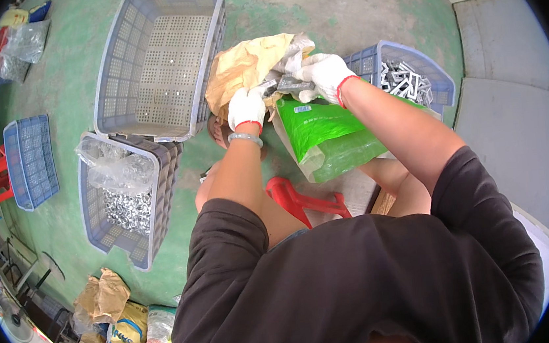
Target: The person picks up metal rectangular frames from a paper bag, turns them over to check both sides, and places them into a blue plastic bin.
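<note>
My left hand (246,108), in a white knit glove with a red cuff, is closed at the near edge of a crumpled tan paper bag (238,69). What its fingers pinch is partly hidden, beside small grey metal pieces. My right hand (330,77), gloved the same way, has thumb and fingers closed on a grey metal piece (294,85). Below the hands, a bright green plastic bag (323,127) with a clear lower part rests over my lap. Crumpled pale plastic (294,49) shows behind the paper bag.
A large grey-blue crate (98,89) stands ahead left. Nearer, another crate (171,161) holds shiny metal parts and clear plastic bags. On the right, a blue crate (448,88) contains long metal pieces. A red plastic stool (290,200) is beneath me; sacks (128,337) lie lower left.
</note>
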Motion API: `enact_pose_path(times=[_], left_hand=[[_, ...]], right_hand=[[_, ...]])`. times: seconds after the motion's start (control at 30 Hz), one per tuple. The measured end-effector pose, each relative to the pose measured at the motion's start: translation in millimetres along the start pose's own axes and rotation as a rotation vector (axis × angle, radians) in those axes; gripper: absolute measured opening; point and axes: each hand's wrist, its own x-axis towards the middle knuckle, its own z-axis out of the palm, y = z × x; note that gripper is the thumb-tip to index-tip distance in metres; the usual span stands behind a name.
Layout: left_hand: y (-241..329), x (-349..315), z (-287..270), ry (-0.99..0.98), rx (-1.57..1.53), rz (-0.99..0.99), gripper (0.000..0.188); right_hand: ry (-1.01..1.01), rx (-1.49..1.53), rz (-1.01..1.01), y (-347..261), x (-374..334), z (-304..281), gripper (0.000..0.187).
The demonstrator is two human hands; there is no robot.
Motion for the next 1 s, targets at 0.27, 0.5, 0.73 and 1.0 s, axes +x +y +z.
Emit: enact_pose_path(times=[0.27,0.5,0.73,1.0], left_hand=[[50,-36,-91,0.116,-0.325,-0.135,0.031],[26,-38,-130,0.234,-0.511,-0.173,0.034],[1,-18,-131,0.339,-0.457,-0.076,0.037],[-12,-8,-126,0.418,0.122,0.413,0.028]], right_hand=[[-0.106,0.136,0.035,-15,14,45,0.016],[-0.448,-0.342,0.043,-41,-13,69,0.028],[-0.504,-1.625,-0.367,-22,20,51,0.058],[-0.134,-1.96,-0.725,-13,-8,14,0.036]])
